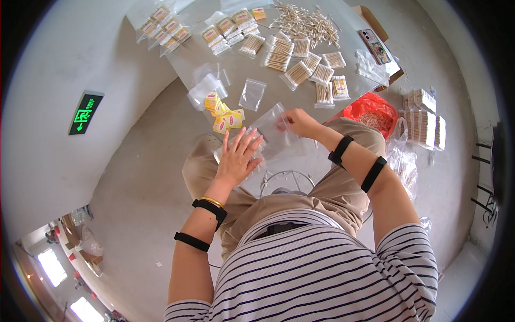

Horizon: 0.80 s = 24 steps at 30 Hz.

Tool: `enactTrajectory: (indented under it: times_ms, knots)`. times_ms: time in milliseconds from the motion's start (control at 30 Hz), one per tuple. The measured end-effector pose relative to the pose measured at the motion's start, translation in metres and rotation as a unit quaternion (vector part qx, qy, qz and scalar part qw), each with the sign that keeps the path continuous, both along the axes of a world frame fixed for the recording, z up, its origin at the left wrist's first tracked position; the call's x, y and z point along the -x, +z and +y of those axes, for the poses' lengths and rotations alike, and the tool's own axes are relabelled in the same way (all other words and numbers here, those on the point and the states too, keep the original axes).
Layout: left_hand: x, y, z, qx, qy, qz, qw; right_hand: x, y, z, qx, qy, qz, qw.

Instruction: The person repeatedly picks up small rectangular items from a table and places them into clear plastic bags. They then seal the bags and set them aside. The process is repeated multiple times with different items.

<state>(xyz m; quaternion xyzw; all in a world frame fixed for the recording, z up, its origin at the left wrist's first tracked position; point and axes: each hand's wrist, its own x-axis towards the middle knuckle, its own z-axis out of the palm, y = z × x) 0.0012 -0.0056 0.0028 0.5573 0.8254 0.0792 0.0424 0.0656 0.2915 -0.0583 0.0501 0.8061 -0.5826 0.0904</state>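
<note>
Seated person, bare hands, clear bag (pixel 272 138) between them over the lap, just off the near edge of the table (pixel 292 95). Left hand (pixel 236 160): fingers spread, gripping nothing, palm down on clear plastic by the left knee; probably a flat press to steady the film while the other hand works. Right hand (pixel 301 123): fingers curled in, pinching the bag near its upper right edge, likely to hold the thin sheet taut; whether a fingertip is inside the bag, cannot tell. Yellow cards (pixel 229 121) in a loose heap at the table's corner, just beyond the left fingertips, seemingly for easy reach. Small bag (pixel 252 94) lies flat on its own near them. Swab packs (pixel 301 70) grouped farther up, mostly overlapping; loose swabs (pixel 306 24) heaped at the far side, apparently apart so as not to mix. Carded packs (pixel 225 31) in rows, upper left. Phone (pixel 374 46) by the right edge, out of the working patch. Red bag (pixel 357 111) below that edge, mouth open, perhaps for easy access.
</note>
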Motion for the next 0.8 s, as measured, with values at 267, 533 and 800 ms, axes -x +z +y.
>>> enactTrajectory:
  times_ms: [267, 533, 800]
  knots:
    - [0.001, 0.002, 0.005, -0.008, 0.000, -0.018, 1.000, 0.016, -0.026, -0.033, 0.235, 0.155, -0.179, 0.943]
    - [0.004, 0.002, 0.001, 0.016, -0.005, -0.007, 1.000, 0.009, 0.001, -0.035, 0.294, 0.195, -0.191, 0.916]
    - [0.002, 0.002, -0.002, 0.020, -0.007, 0.003, 1.000, 0.000, 0.013, -0.039, 0.268, 0.152, -0.248, 0.918]
